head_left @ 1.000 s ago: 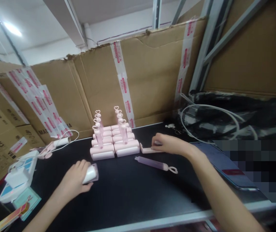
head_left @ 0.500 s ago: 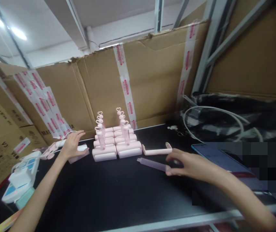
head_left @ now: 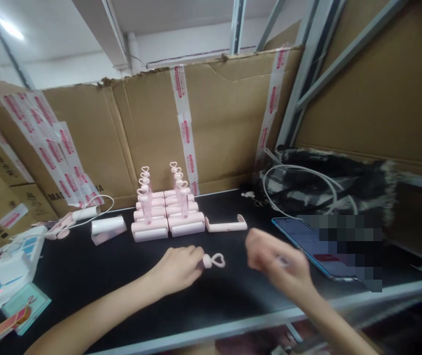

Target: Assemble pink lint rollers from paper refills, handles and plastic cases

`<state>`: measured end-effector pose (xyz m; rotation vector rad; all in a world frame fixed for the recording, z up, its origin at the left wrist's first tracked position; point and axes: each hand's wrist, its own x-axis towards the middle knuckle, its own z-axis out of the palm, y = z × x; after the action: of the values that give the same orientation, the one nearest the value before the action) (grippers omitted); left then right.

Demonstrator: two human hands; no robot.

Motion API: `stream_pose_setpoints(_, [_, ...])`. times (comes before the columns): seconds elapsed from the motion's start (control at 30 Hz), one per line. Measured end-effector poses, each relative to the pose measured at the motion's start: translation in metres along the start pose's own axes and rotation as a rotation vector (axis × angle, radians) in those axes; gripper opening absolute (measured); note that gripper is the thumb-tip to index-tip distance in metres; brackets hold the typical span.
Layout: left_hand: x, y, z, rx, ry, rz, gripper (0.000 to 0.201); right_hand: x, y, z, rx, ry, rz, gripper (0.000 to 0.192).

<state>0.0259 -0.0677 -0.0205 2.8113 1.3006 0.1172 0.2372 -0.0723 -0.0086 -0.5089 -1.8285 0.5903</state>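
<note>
In the middle of the black tabletop [head_left: 129, 305], my left hand [head_left: 181, 266] is closed around a pink lint roller handle whose heart-shaped loop [head_left: 217, 260] sticks out to the right. The rest of that handle is hidden in my fingers. My right hand [head_left: 275, 256] is curled into a fist just right of the loop, apart from it. A small glint shows inside the fist, but what it holds is hidden. Behind, several pink lint rollers [head_left: 186, 224] stand in two rows with heart loops upright. A bare pink roller frame [head_left: 227, 227] lies right of them.
Left of the rows sits a white roll in a pink holder [head_left: 109, 228]. Farther left are a power strip [head_left: 35, 241] with a white plug, cables, and a teal packet [head_left: 29, 308]. A phone [head_left: 314, 246] lies at right, before a black bag [head_left: 307, 167]. Cardboard [head_left: 229, 108] walls the back.
My left hand has left the white roll and come to the middle, now around the heart-looped handle. The translucent handle in my right hand is out of sight; that hand is now fisted.
</note>
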Motion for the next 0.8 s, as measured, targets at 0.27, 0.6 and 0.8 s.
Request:
stream_pose_setpoints(0.27, [-0.009,0.016,-0.003,0.26,0.067,0.016,0.01,0.02,-0.024,0.031,0.719,0.344,0.048,0.053])
stream_pose_setpoints(0.6, [-0.015,0.018,-0.008,0.237,0.131,-0.018,0.009,0.006,-0.009,0.035,0.149,0.145,0.035,0.035])
stream_pose_setpoints(0.8, [-0.032,0.027,-0.003,0.373,0.105,0.03,0.015,0.001,-0.006,0.04,-0.044,-0.479,0.394,0.037])
